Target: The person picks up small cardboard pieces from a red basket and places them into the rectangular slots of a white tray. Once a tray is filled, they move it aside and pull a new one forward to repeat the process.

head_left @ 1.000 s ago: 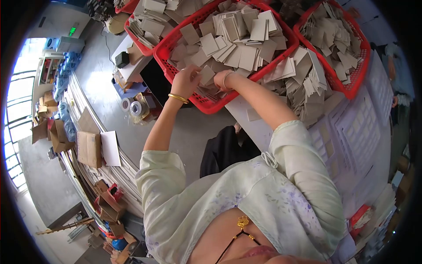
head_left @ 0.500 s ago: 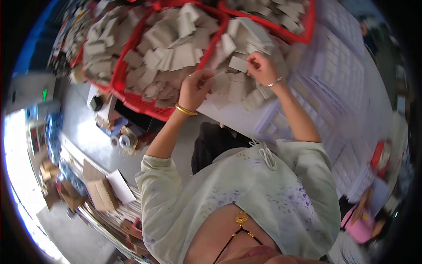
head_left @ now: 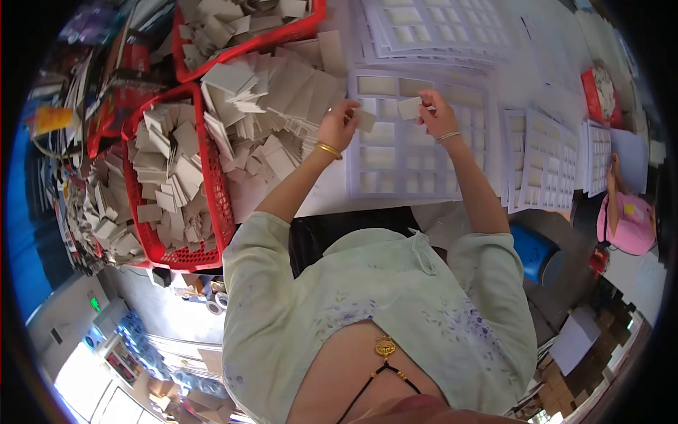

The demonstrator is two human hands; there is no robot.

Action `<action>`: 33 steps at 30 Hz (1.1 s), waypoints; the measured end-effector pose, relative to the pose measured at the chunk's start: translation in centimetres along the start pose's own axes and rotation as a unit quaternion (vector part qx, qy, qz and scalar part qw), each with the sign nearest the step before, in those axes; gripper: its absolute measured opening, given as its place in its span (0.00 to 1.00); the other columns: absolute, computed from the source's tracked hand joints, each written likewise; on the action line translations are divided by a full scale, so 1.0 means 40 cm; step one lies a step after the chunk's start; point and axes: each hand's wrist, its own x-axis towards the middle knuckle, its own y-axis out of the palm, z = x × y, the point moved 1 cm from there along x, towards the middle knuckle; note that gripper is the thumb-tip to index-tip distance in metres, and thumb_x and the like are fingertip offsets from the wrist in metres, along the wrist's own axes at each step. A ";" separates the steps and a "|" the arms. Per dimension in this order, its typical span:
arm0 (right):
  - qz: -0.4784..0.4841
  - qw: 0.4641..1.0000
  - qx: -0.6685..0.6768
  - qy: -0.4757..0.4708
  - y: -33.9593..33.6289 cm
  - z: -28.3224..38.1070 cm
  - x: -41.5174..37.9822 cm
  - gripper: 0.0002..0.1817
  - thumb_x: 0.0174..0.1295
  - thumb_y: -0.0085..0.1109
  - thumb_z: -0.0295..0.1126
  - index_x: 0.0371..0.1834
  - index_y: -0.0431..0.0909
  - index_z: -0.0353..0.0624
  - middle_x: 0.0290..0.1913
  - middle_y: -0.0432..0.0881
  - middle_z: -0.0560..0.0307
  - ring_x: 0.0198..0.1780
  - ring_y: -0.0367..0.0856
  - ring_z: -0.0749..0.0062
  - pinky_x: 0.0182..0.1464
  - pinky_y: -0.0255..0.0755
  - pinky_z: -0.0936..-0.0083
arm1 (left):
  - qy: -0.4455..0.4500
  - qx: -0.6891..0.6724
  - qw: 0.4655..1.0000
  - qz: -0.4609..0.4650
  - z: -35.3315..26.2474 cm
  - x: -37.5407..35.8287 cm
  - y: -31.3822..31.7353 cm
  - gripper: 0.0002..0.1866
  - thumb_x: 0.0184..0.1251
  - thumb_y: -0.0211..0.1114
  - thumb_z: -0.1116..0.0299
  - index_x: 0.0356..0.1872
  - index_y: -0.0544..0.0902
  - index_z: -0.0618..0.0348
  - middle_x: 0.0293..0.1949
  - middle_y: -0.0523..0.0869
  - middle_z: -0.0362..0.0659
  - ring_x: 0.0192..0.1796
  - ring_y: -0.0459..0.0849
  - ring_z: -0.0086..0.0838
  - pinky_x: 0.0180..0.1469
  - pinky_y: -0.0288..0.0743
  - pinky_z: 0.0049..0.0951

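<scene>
My left hand (head_left: pixel 338 127) pinches a small grey cardboard piece (head_left: pixel 365 120) between thumb and fingers. A similar pale cardboard rectangle (head_left: pixel 409 109) is gripped in my right hand (head_left: pixel 439 115). Both hands are over a white divided sheet (head_left: pixel 354 173) with rectangular compartments, lying on the table in front of me. Whether every compartment has a piece in it is hard to tell. Left of the sheet lies a large loose heap of grey cardboard pieces (head_left: pixel 282 92), close to my left forearm.
Red plastic baskets (head_left: pixel 224 205) full of cardboard pieces stand at the left and back left. More divided sheets (head_left: pixel 438 53) are stacked at the back, others (head_left: pixel 547 162) on the right. A person in pink (head_left: pixel 627 222) sits at far right, near a blue drum (head_left: pixel 534 253).
My view and both hands have swung right, from the cardboard heap to over the divided sheet. Each hand now plainly shows a cardboard piece in its fingers.
</scene>
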 end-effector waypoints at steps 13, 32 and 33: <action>0.035 0.996 -0.087 -0.009 0.004 -0.123 0.081 0.13 0.59 0.56 0.31 0.48 0.78 0.48 0.35 0.84 0.56 0.30 0.82 0.68 0.38 0.75 0.73 | -0.011 0.265 0.959 0.104 0.081 0.211 0.085 0.05 0.60 0.62 0.67 0.36 0.80 0.52 0.34 0.86 0.44 0.39 0.84 0.41 0.42 0.77 0.37; 0.102 0.943 -0.274 -0.161 0.139 -0.144 0.181 0.07 0.56 0.56 0.28 0.38 0.78 0.46 0.34 0.82 0.56 0.38 0.81 0.58 0.41 0.75 0.65 | 0.047 0.425 0.894 0.135 0.054 0.107 0.107 0.13 0.58 0.58 0.76 0.42 0.82 0.46 0.48 0.78 0.40 0.48 0.81 0.37 0.44 0.79 0.39; 0.097 0.940 -0.276 -0.177 0.146 -0.153 0.186 0.07 0.56 0.57 0.28 0.38 0.79 0.47 0.35 0.82 0.56 0.39 0.81 0.58 0.41 0.75 0.64 | 0.055 0.420 0.897 0.127 0.039 0.095 0.097 0.13 0.58 0.58 0.75 0.42 0.82 0.45 0.47 0.79 0.39 0.48 0.81 0.37 0.43 0.79 0.40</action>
